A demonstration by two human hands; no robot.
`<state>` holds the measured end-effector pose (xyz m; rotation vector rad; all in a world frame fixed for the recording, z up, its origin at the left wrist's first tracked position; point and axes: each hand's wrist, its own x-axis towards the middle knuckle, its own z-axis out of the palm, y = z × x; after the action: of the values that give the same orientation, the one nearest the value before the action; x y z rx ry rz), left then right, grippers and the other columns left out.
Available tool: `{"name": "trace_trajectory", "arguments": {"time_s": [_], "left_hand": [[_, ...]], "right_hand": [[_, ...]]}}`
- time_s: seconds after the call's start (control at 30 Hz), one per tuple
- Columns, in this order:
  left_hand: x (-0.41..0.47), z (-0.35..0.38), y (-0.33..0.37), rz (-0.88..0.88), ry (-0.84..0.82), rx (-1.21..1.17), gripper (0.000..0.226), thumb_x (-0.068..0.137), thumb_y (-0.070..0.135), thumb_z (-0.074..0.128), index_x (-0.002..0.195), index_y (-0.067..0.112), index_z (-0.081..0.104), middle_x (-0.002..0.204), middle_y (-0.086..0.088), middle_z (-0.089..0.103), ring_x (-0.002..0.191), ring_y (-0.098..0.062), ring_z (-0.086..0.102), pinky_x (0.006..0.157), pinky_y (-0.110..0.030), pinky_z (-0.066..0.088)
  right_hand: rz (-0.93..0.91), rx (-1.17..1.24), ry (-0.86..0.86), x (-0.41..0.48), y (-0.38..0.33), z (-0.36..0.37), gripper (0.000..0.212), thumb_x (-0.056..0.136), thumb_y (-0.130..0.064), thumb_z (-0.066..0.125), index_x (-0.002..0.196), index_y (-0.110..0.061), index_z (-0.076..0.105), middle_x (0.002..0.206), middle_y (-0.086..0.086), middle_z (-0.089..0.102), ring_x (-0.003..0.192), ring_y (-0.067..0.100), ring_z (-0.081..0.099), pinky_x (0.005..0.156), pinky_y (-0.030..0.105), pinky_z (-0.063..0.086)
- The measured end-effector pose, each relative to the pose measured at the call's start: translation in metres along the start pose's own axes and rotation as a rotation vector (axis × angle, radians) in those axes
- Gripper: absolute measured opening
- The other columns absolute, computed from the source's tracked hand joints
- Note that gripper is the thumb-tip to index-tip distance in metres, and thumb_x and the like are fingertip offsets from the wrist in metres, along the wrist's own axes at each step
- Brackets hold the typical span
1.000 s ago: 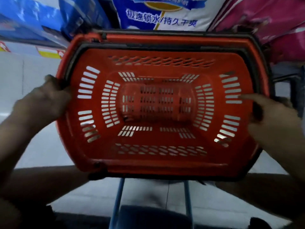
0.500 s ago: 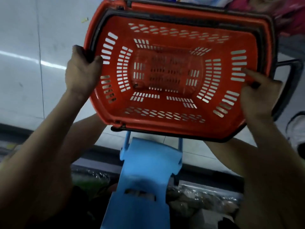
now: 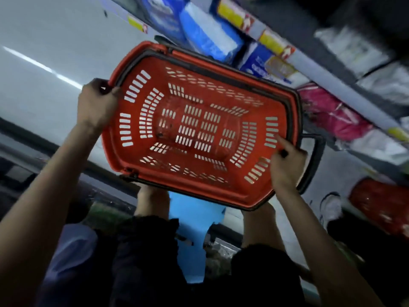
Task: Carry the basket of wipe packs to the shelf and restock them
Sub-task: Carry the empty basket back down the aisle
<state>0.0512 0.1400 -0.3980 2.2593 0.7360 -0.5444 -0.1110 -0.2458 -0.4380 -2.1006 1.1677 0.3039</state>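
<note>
Head view, looking down past two raised forearms. We see a red plastic shopping basket with slotted walls and base (image 3: 199, 129), held in the air, tilted, with its open top turned towards us. It holds nothing: no wipe packs lie inside. By our reading, the packs have gone onto the shelf and the restocking is done or close to it.

The left hand (image 3: 97, 103) has its fingers curled over the rim at the basket's left end. The right hand (image 3: 287, 165) grips the right end, thumb side on the rim, with its forefinger laid straight along the inner wall. One hand at each short end likely keeps the wide, light basket level and away from the body. A black loop handle (image 3: 318, 158) hangs loose outside the right end, unused.

Behind the basket, at upper right, a dark store shelf with a pale front edge strip (image 3: 327, 72) runs diagonally. It carries blurred blue-and-white soft packs (image 3: 205, 36) and pink soft packs (image 3: 336, 116), with yellow price labels along the strip. We cannot tell which are wipes.

Below lies a pale, glossy floor (image 3: 55, 41) showing a streak of reflected light. Under the basket stands a light blue plastic stool (image 3: 192, 231) between the person's dark-clothed knees. A white shoe (image 3: 330, 207) rests on the floor at right.
</note>
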Motion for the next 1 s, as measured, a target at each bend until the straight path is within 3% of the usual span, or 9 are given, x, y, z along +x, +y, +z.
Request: {"name": "trace_trajectory", "arguments": {"time_s": [0.07, 0.17, 0.23, 0.3, 0.37, 0.43, 0.6, 0.73, 1.0], "left_hand": [[-0.018, -0.049, 0.014, -0.014, 0.035, -0.055, 0.059, 0.084, 0.046, 0.061, 0.132, 0.013, 0.063, 0.116, -0.015, 0.072, 0.099, -0.031, 0.073, 0.093, -0.05, 0.061], [-0.045, -0.113, 0.024, 0.005, 0.108, -0.122, 0.055, 0.089, 0.043, 0.062, 0.134, 0.011, 0.062, 0.112, -0.014, 0.07, 0.09, -0.027, 0.07, 0.081, -0.037, 0.06], [-0.064, -0.15, 0.025, 0.006, 0.182, -0.156, 0.044, 0.095, 0.036, 0.064, 0.132, 0.011, 0.063, 0.107, -0.012, 0.069, 0.08, -0.021, 0.065, 0.067, -0.026, 0.051], [-0.088, -0.183, 0.022, -0.001, 0.252, -0.208, 0.035, 0.097, 0.034, 0.063, 0.124, 0.011, 0.067, 0.103, -0.013, 0.071, 0.079, -0.02, 0.065, 0.069, -0.027, 0.048], [-0.113, -0.213, 0.014, 0.002, 0.324, -0.304, 0.035, 0.093, 0.038, 0.063, 0.114, 0.01, 0.071, 0.097, -0.012, 0.073, 0.074, -0.016, 0.064, 0.069, -0.027, 0.047], [-0.133, -0.239, 0.005, 0.015, 0.405, -0.412, 0.038, 0.086, 0.043, 0.062, 0.106, 0.012, 0.074, 0.086, -0.004, 0.073, 0.067, -0.007, 0.063, 0.069, -0.028, 0.049], [-0.148, -0.306, -0.017, 0.052, 0.606, -0.592, 0.014, 0.089, 0.03, 0.064, 0.078, 0.026, 0.07, 0.063, 0.022, 0.07, 0.057, 0.009, 0.059, 0.06, -0.013, 0.048], [-0.132, -0.363, -0.041, 0.034, 0.681, -0.691, 0.012, 0.087, 0.028, 0.068, 0.084, 0.018, 0.074, 0.068, 0.01, 0.068, 0.061, 0.003, 0.057, 0.059, -0.014, 0.047], [-0.076, -0.473, -0.109, -0.076, 0.714, -0.752, 0.019, 0.088, 0.033, 0.068, 0.075, 0.02, 0.073, 0.073, 0.0, 0.069, 0.067, -0.012, 0.06, 0.07, -0.034, 0.049]], "right_hand": [[-0.049, 0.026, -0.021, -0.017, -0.041, -0.019, 0.044, 0.096, -0.013, 0.049, 0.123, -0.037, 0.074, 0.122, 0.002, 0.064, 0.068, -0.007, 0.062, 0.065, -0.002, 0.045], [-0.152, 0.077, -0.038, -0.042, -0.098, -0.045, 0.042, 0.091, -0.024, 0.049, 0.117, -0.044, 0.075, 0.118, -0.005, 0.071, 0.094, 0.004, 0.068, 0.087, 0.024, 0.059], [-0.196, 0.068, -0.091, -0.052, -0.134, -0.058, 0.042, 0.093, -0.017, 0.049, 0.115, -0.04, 0.077, 0.113, -0.012, 0.074, 0.093, 0.008, 0.069, 0.074, 0.015, 0.053], [-0.232, 0.036, -0.127, -0.062, -0.168, -0.069, 0.04, 0.097, -0.012, 0.052, 0.118, -0.037, 0.076, 0.111, -0.007, 0.073, 0.071, 0.005, 0.062, 0.058, 0.012, 0.044], [-0.3, 0.024, -0.172, -0.072, -0.2, -0.077, 0.037, 0.096, -0.018, 0.057, 0.121, -0.037, 0.075, 0.111, 0.002, 0.074, 0.067, 0.007, 0.061, 0.067, 0.021, 0.047], [-0.393, 0.019, -0.226, -0.084, -0.231, -0.083, 0.035, 0.091, -0.024, 0.063, 0.122, -0.037, 0.075, 0.108, 0.005, 0.075, 0.082, 0.016, 0.068, 0.079, 0.026, 0.051], [-0.554, -0.025, -0.284, -0.107, -0.315, -0.068, 0.04, 0.078, -0.047, 0.067, 0.117, -0.045, 0.073, 0.11, -0.001, 0.074, 0.099, 0.014, 0.071, 0.096, 0.036, 0.057], [-0.664, -0.098, -0.362, -0.14, -0.395, -0.04, 0.027, 0.09, -0.023, 0.07, 0.116, -0.028, 0.078, 0.088, -0.005, 0.072, 0.09, 0.021, 0.072, 0.08, 0.029, 0.053], [-0.845, -0.21, -0.376, -0.219, -0.515, 0.041, 0.026, 0.092, -0.026, 0.072, 0.117, -0.032, 0.078, 0.094, 0.005, 0.078, 0.086, 0.026, 0.073, 0.082, 0.039, 0.057]]}}
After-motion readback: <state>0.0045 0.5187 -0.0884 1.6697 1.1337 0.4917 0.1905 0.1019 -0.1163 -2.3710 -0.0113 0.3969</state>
